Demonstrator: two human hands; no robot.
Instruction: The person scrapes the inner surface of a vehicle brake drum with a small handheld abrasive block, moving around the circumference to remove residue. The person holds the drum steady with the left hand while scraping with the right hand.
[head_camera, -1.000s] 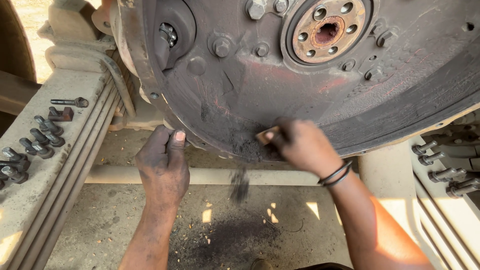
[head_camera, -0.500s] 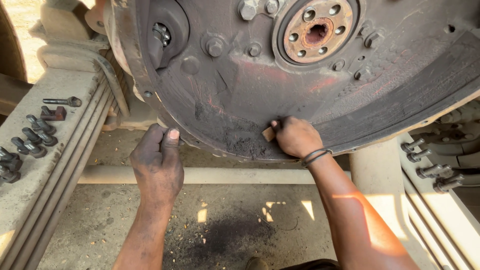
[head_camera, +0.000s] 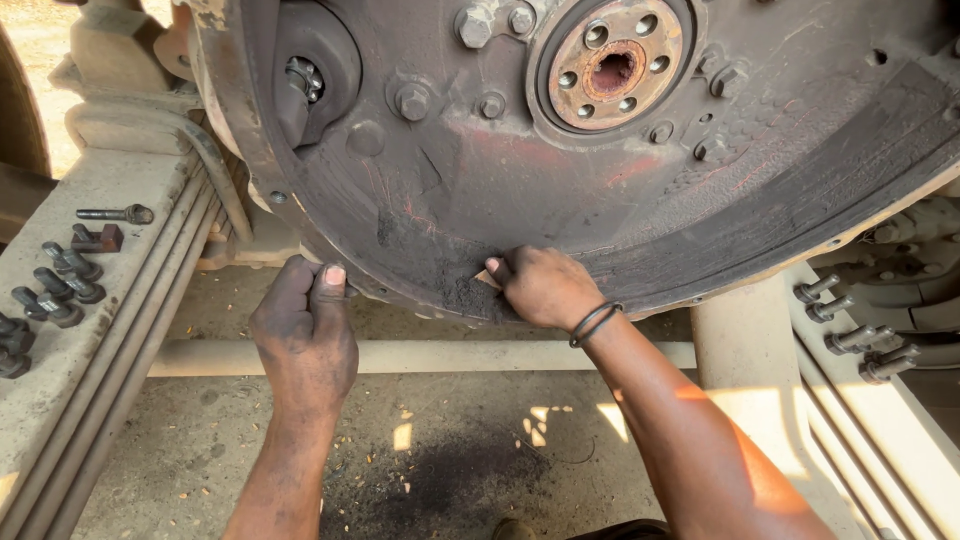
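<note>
1. Two hands work at the bottom edge of a big, grimy round housing (head_camera: 620, 200); the right hand (head_camera: 545, 288) is clenched on a small pale scraper (head_camera: 487, 279), pressed flat against the housing's dark face just above the rim.
2. Compared with a second ago, the right hand has moved up and inward: then it was at the rim with dark dust falling below it, now it sits higher on the face and no dust falls. A patch of caked black grime (head_camera: 465, 296) lies touching the scraper's lower left side.
3. The left hand (head_camera: 305, 330) keeps its place, fingers hooked over the rim and thumb up, well to the left of the right grip. It grasps only the rim and holds no tool.
4. Judging by this, the scraping stroke has restarted on the grime beside the blade.
5. Above the right grip, a rusty hub with a ring of holes (head_camera: 610, 65) sits in the housing.
6. Below both grips, a dark scatter of scraped dust (head_camera: 440, 480) marks the ground.
7. Far left of the left grip, loose bolts (head_camera: 60, 280) lie on a pale beam (head_camera: 60, 390); far right, more bolts (head_camera: 850, 325) stand out.
</note>
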